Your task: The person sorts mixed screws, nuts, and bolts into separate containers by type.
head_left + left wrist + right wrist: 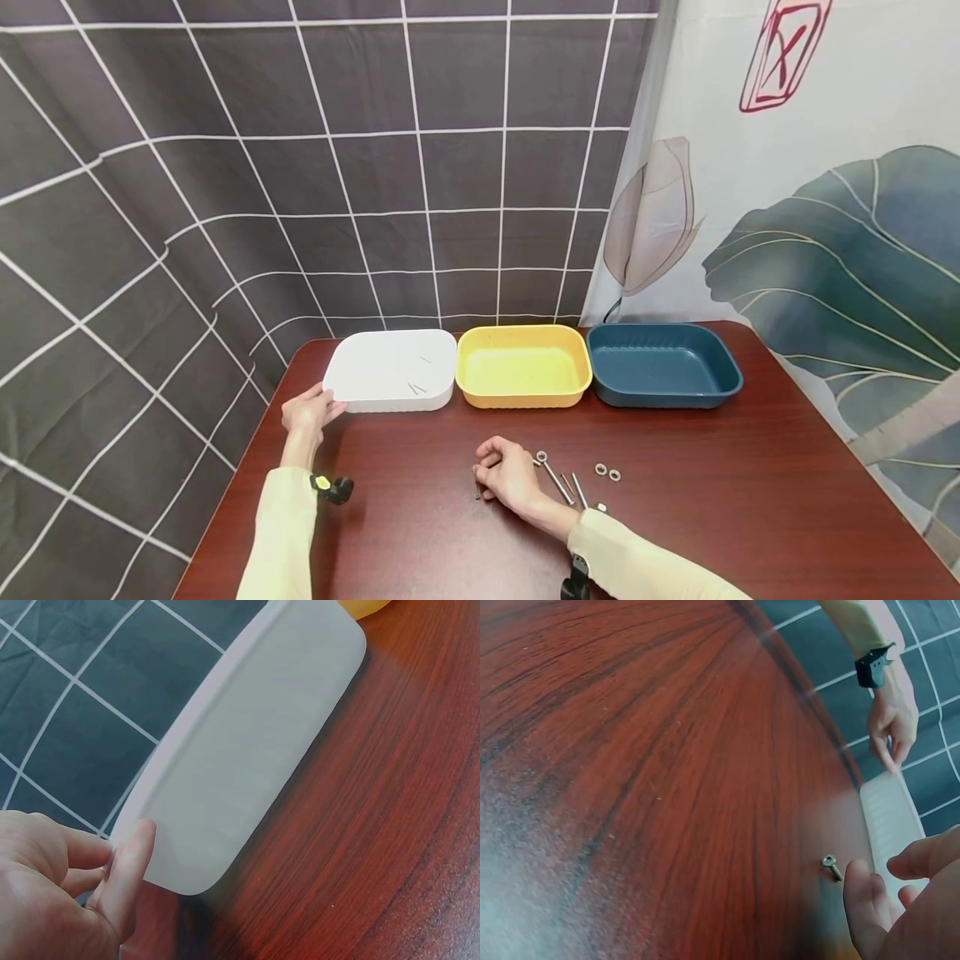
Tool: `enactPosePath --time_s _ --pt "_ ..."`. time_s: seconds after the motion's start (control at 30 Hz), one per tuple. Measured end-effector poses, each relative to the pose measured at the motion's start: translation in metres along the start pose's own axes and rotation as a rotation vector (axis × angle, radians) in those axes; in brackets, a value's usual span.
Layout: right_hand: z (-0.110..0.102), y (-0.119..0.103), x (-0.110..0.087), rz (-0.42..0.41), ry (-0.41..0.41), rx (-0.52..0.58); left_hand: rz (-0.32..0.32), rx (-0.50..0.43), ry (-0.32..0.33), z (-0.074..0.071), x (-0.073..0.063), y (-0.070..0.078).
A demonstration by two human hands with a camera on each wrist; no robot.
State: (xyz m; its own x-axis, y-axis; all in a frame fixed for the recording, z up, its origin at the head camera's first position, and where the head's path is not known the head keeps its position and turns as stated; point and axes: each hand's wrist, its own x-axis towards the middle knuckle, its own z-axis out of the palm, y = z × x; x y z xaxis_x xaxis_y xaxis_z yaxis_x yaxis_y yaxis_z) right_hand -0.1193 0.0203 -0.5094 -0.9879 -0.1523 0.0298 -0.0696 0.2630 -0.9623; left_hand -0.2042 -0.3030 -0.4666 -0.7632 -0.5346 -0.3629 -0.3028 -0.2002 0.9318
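Dark grid curtain (pixel 461 171) behind a reddish tabletop (pixel 405 533). Left hand (pixel 306 412)'s pinching the white tray (pixel 397 405)'s corner. Right hand (pixel 512 481), thumb and fingertips apart, is way closer to that little screw (pixel 830 862), just left of it, long axis roughly front-to-back. Can't tell if they're touching.

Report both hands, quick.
Left hand: holding the white bin by its near left corner, thumb and fingers pinching it.
Right hand: open, thumb and index apart, close to a screw.

Three trays (pixel 523 400) were shown | two hands (pixel 304 410) (pixel 513 478) appeared | at least two nuts (pixel 615 475) and seven screws (pixel 557 481) were discernible
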Motion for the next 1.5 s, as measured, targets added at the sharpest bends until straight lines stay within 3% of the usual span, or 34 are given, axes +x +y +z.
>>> enactPosePath --time_s 0.4,0.63,1.0,1.17,1.5 --pt "0.0048 0.0026 -0.0075 -0.063 -0.011 -0.093 0.000 0.008 -0.005 0.0000 0.0010 -0.0007" --pt "0.0054 0.0027 -0.0062 -0.145 0.012 -0.349 0.008 0.007 -0.005 0.0002 0.0015 -0.0009" --pt "0.0090 0.0021 -0.0053 -0.205 -0.010 -0.541 0.008 0.017 -0.002 0.0005 0.0015 -0.0013" --pt "0.0085 0.0014 -0.0071 -0.252 -0.036 -0.547 0.007 0.016 -0.001 0.0002 0.0011 0.0001" --pt "0.0051 -0.0012 -0.0054 -0.234 -0.061 -0.498 0.004 0.013 0.006 0.0002 0.0000 -0.0013"
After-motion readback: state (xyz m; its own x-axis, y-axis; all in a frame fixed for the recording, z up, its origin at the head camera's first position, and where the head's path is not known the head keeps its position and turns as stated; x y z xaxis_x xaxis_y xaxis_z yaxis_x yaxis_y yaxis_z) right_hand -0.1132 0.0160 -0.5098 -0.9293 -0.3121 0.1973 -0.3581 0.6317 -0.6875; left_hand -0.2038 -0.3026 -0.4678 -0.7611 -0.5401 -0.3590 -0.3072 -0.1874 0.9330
